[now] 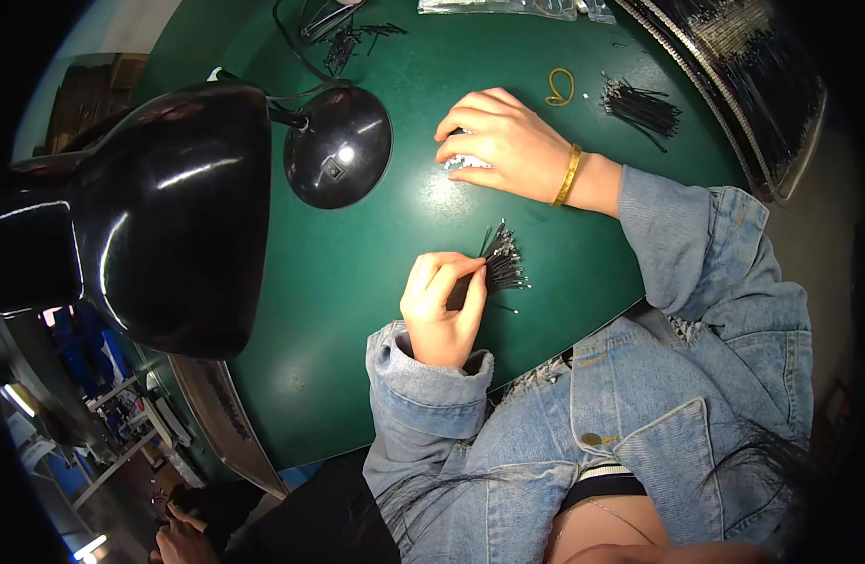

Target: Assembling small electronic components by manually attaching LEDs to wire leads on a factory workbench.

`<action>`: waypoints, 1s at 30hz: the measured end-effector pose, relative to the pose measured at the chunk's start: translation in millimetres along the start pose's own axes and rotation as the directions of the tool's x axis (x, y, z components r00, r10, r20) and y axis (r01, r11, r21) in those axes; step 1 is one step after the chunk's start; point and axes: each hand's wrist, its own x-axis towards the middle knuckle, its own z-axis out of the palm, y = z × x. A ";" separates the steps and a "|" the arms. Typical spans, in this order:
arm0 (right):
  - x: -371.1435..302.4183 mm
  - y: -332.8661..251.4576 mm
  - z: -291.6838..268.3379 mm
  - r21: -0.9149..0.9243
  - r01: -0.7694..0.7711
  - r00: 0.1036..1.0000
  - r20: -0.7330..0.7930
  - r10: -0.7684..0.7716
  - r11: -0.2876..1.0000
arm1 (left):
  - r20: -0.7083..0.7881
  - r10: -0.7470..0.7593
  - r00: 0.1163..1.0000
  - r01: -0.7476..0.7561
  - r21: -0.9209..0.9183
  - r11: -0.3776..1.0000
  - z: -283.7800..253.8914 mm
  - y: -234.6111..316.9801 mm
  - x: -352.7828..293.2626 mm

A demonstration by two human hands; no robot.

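Green tabletop [338,282], black lamp [179,226] at left. Left hand [440,305] pinched a black wire bundle [506,260]; right hand [498,143] curled over white bits [466,163], grip unclear.

On the table [338,395], a wire bundle [507,263] is spreading rightward from the grip of the left hand [442,305]. The lamp [183,221] is standing to the grip's left. Ahead of the grip, the right hand [496,139] is partly covering small pieces [462,163]. Farther ahead, rightward, a looped band [572,86] is lying left of a second bundle [646,110].
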 end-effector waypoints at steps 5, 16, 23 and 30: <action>0.0 -1.7 1.2 0.027 0.002 1.000 -0.004 -0.002 1.000 | 0.171 0.009 0.985 -0.007 -0.008 1.000 -11.4 -3.1 3.7; -10.2 -28.8 -26.9 0.331 -0.254 0.965 0.027 0.260 0.909 | 0.109 -0.333 0.937 0.350 -0.306 0.885 -17.8 6.7 11.9; -28.6 -60.6 -19.9 0.410 -0.209 0.960 0.257 0.107 0.888 | -0.012 -0.239 0.971 0.229 -0.239 0.944 -23.7 -4.4 18.2; -19.9 -62.1 -23.3 0.848 -0.519 0.783 0.522 0.338 -0.105 | 0.226 -0.429 0.875 0.463 -0.652 0.601 -32.9 7.3 15.9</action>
